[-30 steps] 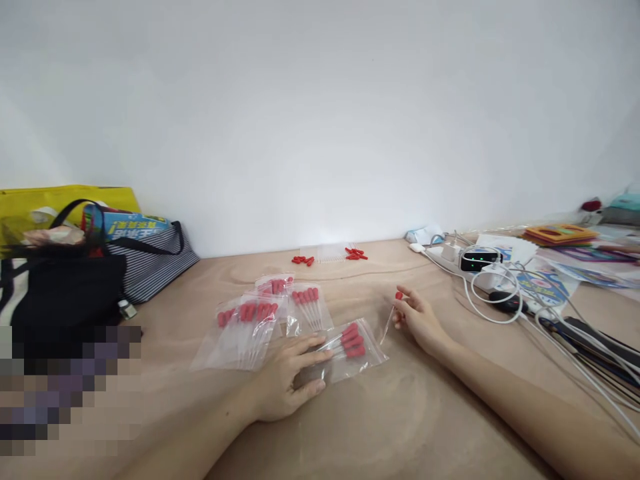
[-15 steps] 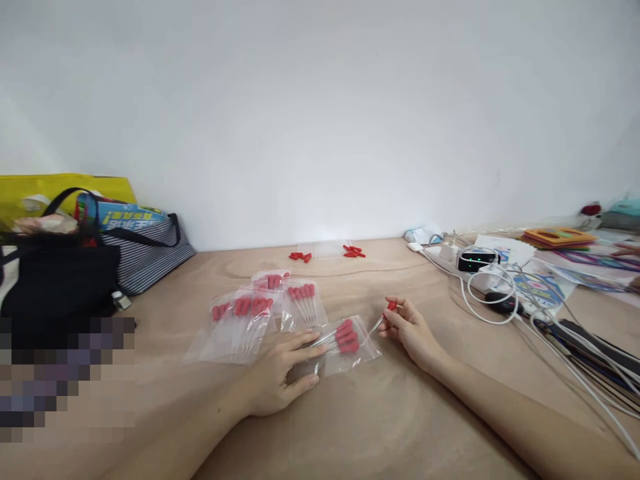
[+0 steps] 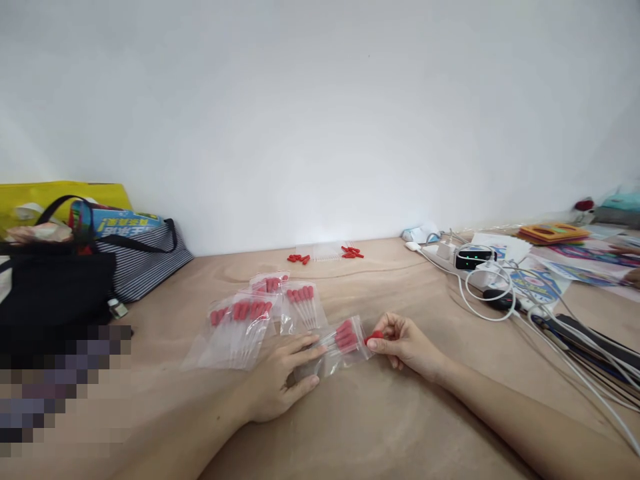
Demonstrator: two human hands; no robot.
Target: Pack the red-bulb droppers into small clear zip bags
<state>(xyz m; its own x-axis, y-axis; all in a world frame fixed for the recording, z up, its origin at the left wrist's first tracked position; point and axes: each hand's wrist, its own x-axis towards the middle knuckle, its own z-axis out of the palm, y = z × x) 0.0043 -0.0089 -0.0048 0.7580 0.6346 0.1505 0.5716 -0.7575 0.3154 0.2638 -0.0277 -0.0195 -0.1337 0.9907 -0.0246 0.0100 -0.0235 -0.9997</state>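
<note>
My left hand (image 3: 287,377) lies flat with its fingers spread on a clear zip bag (image 3: 333,363) that holds several red-capped clear droppers (image 3: 346,335). At the bag's right-hand opening, my right hand (image 3: 407,343) pinches a red dropper bulb (image 3: 374,338); the dropper's thin stem is hidden from view. Beyond my left hand lie filled bags of red-topped droppers (image 3: 245,333), overlapping, with another bag (image 3: 303,303) just right of them.
Red bulbs (image 3: 299,259) and more red pieces (image 3: 353,253) lie near the wall beside clear tubes. Bags (image 3: 150,257) stand at the left. A power strip (image 3: 440,257) with tangled cables is at the right, and a person's hand shows at the far right edge.
My right hand has moved left and slightly down, bringing the red bulb to the bag's opening. My left hand has stayed on the bag.
</note>
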